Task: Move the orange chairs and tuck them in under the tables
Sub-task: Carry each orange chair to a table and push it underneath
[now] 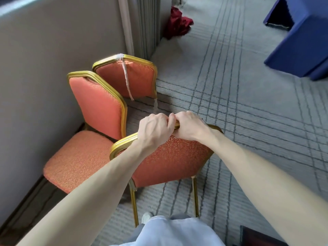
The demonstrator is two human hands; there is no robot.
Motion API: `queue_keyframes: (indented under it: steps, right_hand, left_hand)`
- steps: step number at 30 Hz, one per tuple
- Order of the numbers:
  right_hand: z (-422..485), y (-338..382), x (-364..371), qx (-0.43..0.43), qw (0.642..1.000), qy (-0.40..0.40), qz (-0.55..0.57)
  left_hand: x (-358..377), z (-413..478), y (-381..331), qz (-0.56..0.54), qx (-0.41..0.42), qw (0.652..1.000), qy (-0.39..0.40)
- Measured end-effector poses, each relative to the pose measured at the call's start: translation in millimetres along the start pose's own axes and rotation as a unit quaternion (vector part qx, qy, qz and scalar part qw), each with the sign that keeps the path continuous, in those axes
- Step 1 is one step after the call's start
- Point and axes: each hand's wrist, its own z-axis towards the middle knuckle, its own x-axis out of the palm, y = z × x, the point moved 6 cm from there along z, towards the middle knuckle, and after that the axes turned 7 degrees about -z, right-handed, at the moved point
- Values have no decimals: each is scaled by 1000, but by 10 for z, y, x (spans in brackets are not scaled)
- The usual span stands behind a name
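Observation:
Three orange padded chairs with gold frames stand by the wall. The nearest orange chair [174,160] has its back toward me, and both hands grip the top gold rail side by side: my left hand [154,128] and my right hand [190,126], thumbs touching. A second orange chair [83,157] stands to the left against the wall, its seat facing me. The third orange chair [131,77] is behind it, with a white strip hanging over its back. A table under a blue cloth [305,43] stands at the top right.
A grey wall [44,68] runs along the left, with a folded partition [145,25] in the corner. Red fabric [177,22] lies on the grey lined carpet [248,112] near it. A dark object [257,237] sits at the bottom right. My shoe [147,217] shows below the chair.

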Motion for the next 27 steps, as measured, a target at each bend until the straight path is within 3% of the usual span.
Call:
queue_keyframes:
  steps: [14, 27]
  right_hand:
    - [253, -253, -182, -28, 998, -18, -58]
    - [354, -2361, -1048, 110, 992, -51, 20]
  left_hand:
    - [30, 379, -212, -28, 4, 999, 23]
    - [1002, 1853, -2022, 39, 201, 975, 87]
